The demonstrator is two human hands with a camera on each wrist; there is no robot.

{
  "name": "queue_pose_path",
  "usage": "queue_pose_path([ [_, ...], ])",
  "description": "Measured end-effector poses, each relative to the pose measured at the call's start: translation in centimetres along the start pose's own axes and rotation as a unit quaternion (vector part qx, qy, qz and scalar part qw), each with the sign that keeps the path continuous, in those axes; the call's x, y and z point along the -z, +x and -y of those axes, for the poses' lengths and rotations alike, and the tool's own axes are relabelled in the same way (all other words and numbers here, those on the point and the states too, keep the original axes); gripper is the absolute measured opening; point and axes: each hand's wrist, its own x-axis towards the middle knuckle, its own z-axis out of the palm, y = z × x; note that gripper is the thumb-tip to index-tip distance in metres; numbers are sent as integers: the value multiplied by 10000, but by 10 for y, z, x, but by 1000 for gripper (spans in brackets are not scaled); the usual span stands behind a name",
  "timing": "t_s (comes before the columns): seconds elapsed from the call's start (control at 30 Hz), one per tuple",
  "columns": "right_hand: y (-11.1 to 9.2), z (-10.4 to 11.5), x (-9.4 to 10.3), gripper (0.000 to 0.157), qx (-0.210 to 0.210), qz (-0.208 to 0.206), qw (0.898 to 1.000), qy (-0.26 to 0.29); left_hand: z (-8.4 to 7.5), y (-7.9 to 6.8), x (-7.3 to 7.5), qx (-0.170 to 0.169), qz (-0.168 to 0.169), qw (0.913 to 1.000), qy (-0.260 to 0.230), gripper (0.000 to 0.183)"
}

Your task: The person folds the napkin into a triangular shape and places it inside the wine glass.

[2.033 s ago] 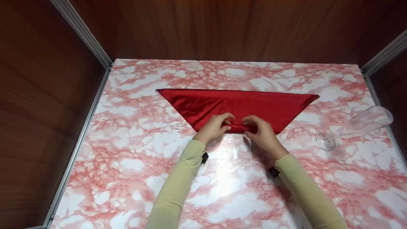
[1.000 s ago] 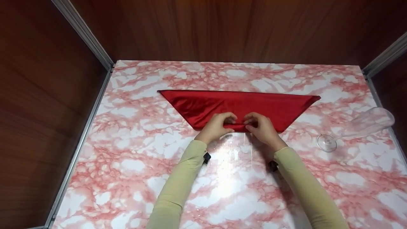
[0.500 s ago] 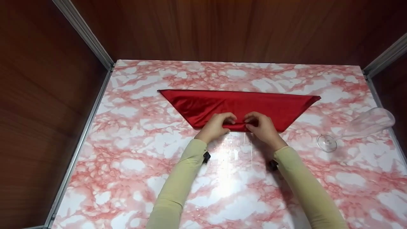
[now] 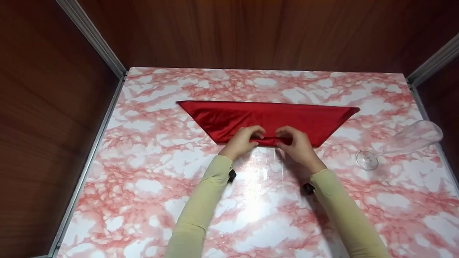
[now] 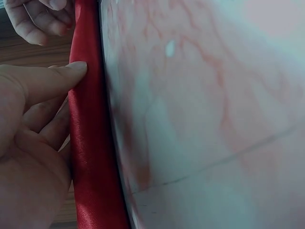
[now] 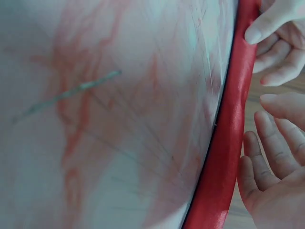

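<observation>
A shiny red cloth napkin (image 4: 297, 116) with dark edging lies in a trapezoid on the table, its long side away from me. Its short near edge is rolled into a narrow tube, seen as a red band in both wrist views. My left hand (image 4: 241, 142) has its thumb pressed on this roll (image 5: 93, 129), with the other fingers curled behind it. Beside it, my right hand (image 4: 297, 147) arches over the roll. In the right wrist view its fingers are loosely bent along the roll's far side, and the thumb stands apart from it.
On the right, a clear stemmed glass (image 4: 412, 139) lies on its side, its round foot toward the napkin. The red-and-white marbled table (image 4: 143, 193) is bounded by brown wood-look panels (image 4: 251, 34) at the back and both sides.
The napkin's near edge has moved slightly away from me as the roll turned, so the flat part is a little shallower. Both hands shifted slightly with it. The glass has stayed put.
</observation>
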Motion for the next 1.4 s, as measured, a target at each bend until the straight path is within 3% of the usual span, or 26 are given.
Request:
queue_pose_path([
  [0.33,4,-1,-3,38,-32,264,9996,-96,0,3,4,89,30,9999,-122,37],
  [1.07,13,-8,-6,39,-181,348,9985,-383,4,7,4,100,-554,9968,563,32],
  [1.4,9,-8,-5,35,-307,448,9979,-341,2,3,4,41,-360,9976,583,32],
])
